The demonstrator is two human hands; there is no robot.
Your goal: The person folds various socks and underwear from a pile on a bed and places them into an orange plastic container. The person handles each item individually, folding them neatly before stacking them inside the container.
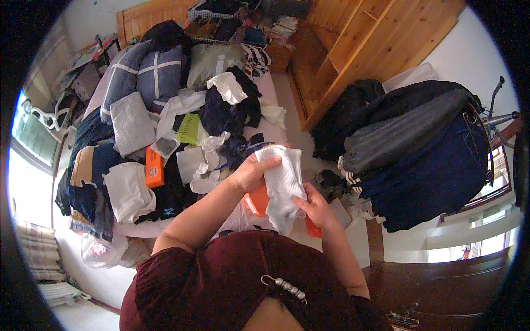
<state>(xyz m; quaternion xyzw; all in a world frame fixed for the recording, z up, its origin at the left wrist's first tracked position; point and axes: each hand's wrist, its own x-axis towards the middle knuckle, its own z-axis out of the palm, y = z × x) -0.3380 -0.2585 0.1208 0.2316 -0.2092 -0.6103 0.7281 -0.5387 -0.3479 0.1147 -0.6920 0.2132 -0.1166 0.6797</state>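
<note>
A pair of white ribbed socks (281, 173) hangs between my two hands in front of my chest. My left hand (254, 169) grips the cuff end, thumb on top. Lower down, my right hand (316, 207) pinches the side near the foot part. Behind the socks, partly hidden, is an orange item (257, 200), and a red-orange one (313, 227) shows below my right hand. On the bed to the left, more white socks (205, 184) lie loose beside a white card or paper (190, 164).
Clothes cover the bed, with an orange box (154, 167), folded white cloth (129, 192), grey folded cloth (131, 124) and a green package (188, 129) among them. Dark trousers (422, 165) are heaped at right near an open wooden cabinet (352, 49). A plastic bag (101, 250) sits lower left.
</note>
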